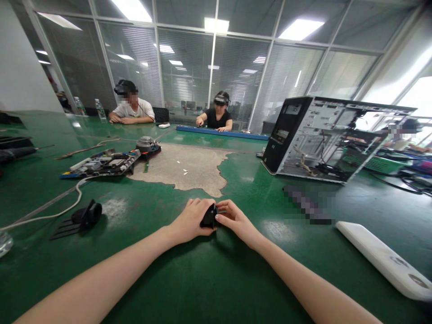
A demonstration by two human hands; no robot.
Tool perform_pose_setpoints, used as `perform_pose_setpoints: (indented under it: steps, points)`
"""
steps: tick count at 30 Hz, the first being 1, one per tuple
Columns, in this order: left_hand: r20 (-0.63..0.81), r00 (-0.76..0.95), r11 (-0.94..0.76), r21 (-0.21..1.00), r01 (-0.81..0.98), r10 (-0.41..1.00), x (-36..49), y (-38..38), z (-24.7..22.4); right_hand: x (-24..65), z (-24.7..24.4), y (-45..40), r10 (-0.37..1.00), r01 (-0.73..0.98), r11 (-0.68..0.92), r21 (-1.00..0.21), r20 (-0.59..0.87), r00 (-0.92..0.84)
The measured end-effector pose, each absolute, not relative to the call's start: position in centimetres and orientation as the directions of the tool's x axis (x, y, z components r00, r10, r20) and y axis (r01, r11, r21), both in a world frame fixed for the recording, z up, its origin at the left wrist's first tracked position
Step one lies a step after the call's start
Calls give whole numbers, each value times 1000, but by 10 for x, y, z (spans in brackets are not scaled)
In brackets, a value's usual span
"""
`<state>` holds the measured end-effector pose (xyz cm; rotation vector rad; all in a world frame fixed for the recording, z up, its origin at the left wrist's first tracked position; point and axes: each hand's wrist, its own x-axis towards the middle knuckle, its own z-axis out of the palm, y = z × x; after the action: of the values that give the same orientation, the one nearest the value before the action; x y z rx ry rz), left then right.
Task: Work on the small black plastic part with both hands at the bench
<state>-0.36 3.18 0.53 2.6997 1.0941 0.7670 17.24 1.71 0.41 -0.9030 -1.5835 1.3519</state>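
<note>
Over the near middle of the green table (162,283), my left hand (191,220) is closed around a small black plastic part (208,217). From the other side, my right hand (232,220) has its thumb and fingertips closed on the part's right edge. The fingers cover much of the part, so its exact kind cannot be made out. Left of my hands lies a black bracket-like piece (86,216) with a round knob and flat prongs.
Beyond my hands is a worn grey patch (189,166). A circuit board (104,163) and cooling fan (147,146) stand left, near a white cable (80,191). To the right are an open computer case (313,139) and white oblong device (381,258). Several people sit around the table.
</note>
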Motion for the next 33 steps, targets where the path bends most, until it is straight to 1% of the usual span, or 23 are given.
perform_pose_setpoints:
  steps: [4, 9, 11, 18, 22, 26, 29, 33]
  points:
    - [407, 608, -728, 305, 614, 682, -4, 31, 6, 173, 5, 18, 901, 8, 137, -990, 122, -417]
    - [393, 604, -718, 306, 625, 693, -5, 32, 5, 171, 4, 15, 875, -97, 132, -986, 162, -457]
    - [391, 603, -716, 304, 628, 696, -5, 32, 5, 172, 4, 14, 874, -108, 126, -986, 162, -458]
    - [402, 596, -716, 317, 622, 695, -6, 32, 5, 186, 9, 19, 920, 19, 115, -993, 99, -380]
    - [409, 600, -722, 303, 621, 688, -5, 32, 4, 181, 4, 25, 904, 19, 93, -996, 76, -420]
    - [410, 607, -727, 276, 628, 680, -4, 31, 3, 171, 0, 30, 914, 49, 75, -996, 49, -403]
    - [405, 621, -737, 271, 620, 671, -4, 30, 4, 170, 0, 31, 912, 51, 82, -995, 54, -408]
    - [400, 627, -740, 272, 615, 668, -5, 31, 4, 172, 1, 25, 907, 68, 157, -985, 116, -405]
